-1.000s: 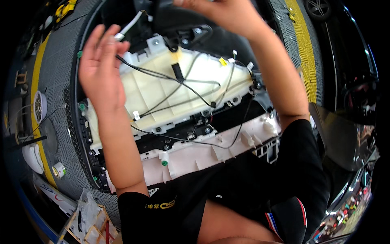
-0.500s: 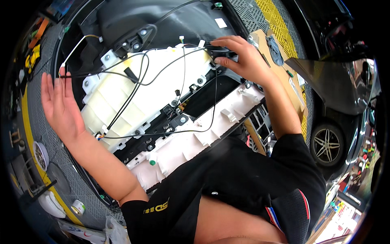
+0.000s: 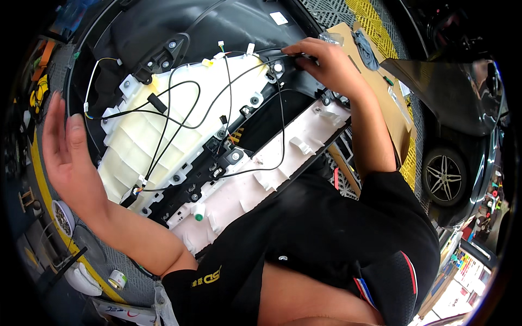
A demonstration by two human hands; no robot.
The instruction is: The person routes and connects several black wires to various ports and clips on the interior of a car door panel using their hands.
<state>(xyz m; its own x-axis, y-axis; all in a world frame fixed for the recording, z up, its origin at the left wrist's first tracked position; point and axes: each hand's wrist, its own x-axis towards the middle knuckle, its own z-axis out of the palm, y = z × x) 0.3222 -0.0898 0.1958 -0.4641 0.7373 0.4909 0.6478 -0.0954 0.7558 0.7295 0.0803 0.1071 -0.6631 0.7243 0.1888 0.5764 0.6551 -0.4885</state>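
Observation:
The back of a large car door panel point(image 3: 179, 24) lies before me, black with a cream plastic section point(image 3: 185, 92). Thin black cables point(image 3: 209, 106) loop across it, with small plugs at several ends. My left hand point(image 3: 73, 157) is raised at the panel's left edge, fingers stretched out and nothing visible in it. Near its fingertips runs a thin white cable point(image 3: 93, 81). At the panel's right side my right hand point(image 3: 329, 65) touches a black cable with its fingertips; the thumb is apart from the fingers. Its palm side is hidden.
A flattened cardboard sheet point(image 3: 389, 108) with a grey-blue glove point(image 3: 365, 50) lies to the right. Beyond it stands a car with a spoked wheel point(image 3: 443, 176). At left are a round bowl of small parts point(image 3: 63, 217) and a tin can point(image 3: 117, 279) on grey grated flooring.
My left hand has moved left and down, away from the cable end by its fingers. My right hand stays at the panel's right side. The whole view has shifted slightly.

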